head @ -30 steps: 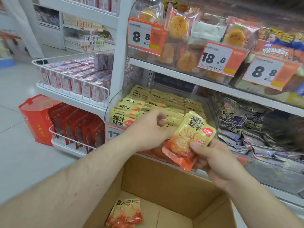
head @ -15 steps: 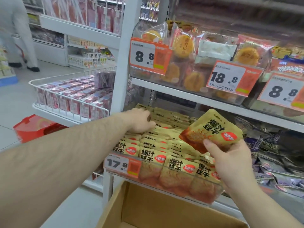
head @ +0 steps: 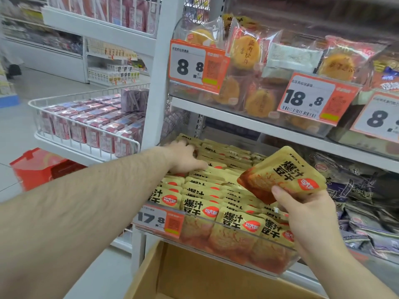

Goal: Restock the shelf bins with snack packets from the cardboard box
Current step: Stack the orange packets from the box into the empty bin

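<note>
Restocking step: judged mid-placement, with one packet still to go into the bin.
Cardboard box [head: 194, 275]: nearest, open, directly under the bin; its inside is mostly out of view.
Right hand [head: 311, 214]: fingers and thumb pinch the lower edge of a yellow snack packet [head: 282, 173], held tilted above the bin's right front corner and apart from the rows.
Shelf bin [head: 218, 251]: clear plastic, nearly full of matching packets [head: 216, 190] standing in rows; a 17.8 price tag [head: 159, 219] is fixed to its front.
Left hand [head: 185, 158]: reaches to the back left of the bin, fingers down among the packets; whether they grip one or only press the rows, I cannot tell.
Next move: probably calls for a gap in a row, then sliding the held packet in upright, label forward.
Shelf above: wrapped round cakes [head: 246, 52] behind 8.8 and 18.8 tags.
Room: shop aisle with a pale floor [head: 19, 130], a white wire basket [head: 86, 128] of pink packs to the left, more shelving beyond.
</note>
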Demonstrator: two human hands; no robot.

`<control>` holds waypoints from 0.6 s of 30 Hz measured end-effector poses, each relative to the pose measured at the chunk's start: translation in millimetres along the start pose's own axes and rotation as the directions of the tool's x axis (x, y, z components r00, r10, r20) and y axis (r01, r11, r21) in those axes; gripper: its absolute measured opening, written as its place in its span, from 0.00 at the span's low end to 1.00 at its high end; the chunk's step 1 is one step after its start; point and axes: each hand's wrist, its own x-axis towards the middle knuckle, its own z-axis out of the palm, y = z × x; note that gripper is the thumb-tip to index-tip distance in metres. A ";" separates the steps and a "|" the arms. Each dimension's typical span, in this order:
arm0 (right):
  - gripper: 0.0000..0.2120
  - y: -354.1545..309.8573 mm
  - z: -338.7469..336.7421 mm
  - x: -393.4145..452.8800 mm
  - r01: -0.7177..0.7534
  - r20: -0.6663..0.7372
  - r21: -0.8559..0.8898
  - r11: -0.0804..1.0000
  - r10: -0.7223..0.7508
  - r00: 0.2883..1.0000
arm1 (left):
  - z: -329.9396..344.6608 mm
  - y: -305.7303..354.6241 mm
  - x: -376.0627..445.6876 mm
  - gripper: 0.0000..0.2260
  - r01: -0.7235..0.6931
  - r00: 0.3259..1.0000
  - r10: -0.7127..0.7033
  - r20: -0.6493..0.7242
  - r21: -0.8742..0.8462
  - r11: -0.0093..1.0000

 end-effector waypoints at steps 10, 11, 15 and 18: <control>0.11 -2.1 0.9 11.6 -0.107 0.018 0.072 0.992 0.106 0.994 | 1.6 3.9 0.6 0.37 0.061 0.997 -0.057 -0.044 0.077 0.995; 0.11 -1.4 0.7 11.9 -0.108 0.016 0.069 0.992 0.107 0.994 | 0.7 4.8 -1.0 0.37 0.065 0.997 -0.062 -0.042 0.087 0.994; 0.10 -2.8 -0.8 13.2 -0.121 0.003 0.064 0.991 0.121 0.993 | -0.3 6.6 -7.2 0.35 0.062 0.997 -0.059 -0.041 0.077 0.995; 0.10 -3.0 -3.0 14.4 -0.140 -0.020 0.064 0.988 0.142 0.990 | 0.8 4.4 -12.4 0.36 0.050 0.998 -0.048 -0.031 0.051 0.997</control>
